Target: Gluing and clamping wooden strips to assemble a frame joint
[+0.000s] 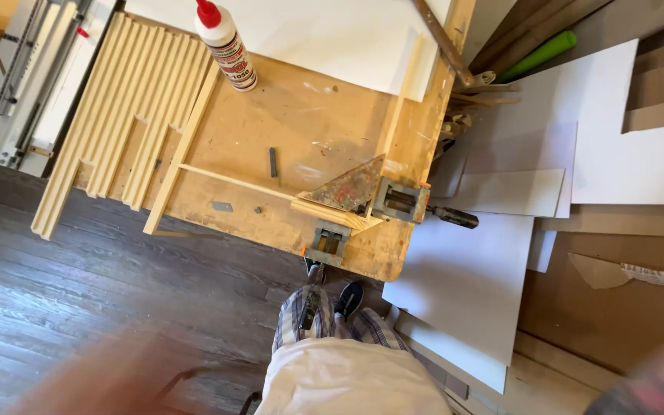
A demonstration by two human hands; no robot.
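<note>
1. Corner clamp (363, 206) is sitting at the near corner of the workbench (270, 131), gripping two thin wooden strips (232, 182) at a mitred joint. One strip is running left across the bench, the other up toward the white board (324, 38).
2. Left hand (94, 380) is showing only as a blur at bottom left; right hand (655, 384) likewise at bottom right. Grip: cannot tell for either. Neither is touching the clamp or strips.
3. Risk: the clamp's two screw handles are overhanging the bench edge, one toward the person's legs, one toward the white sheets (463, 284) on the floor. A knee or hip knocking either one is likely shifting the joint.
4. Risk: the long strips are lying unsupported and unclamped along their length. A bump anywhere is levering the mitre open.
5. Risk: the glue bottle (226, 44) is standing upright near the stack of moulding lengths (117, 115); a sweep of an arm is tipping it.
6. Risk: loose sheets are lying underfoot right beside the shoe (349, 298). A slip there is throwing the person into the bench corner.
7. Small dark items (273, 161) are lying on the bench near the strip; could be snagging it.
</note>
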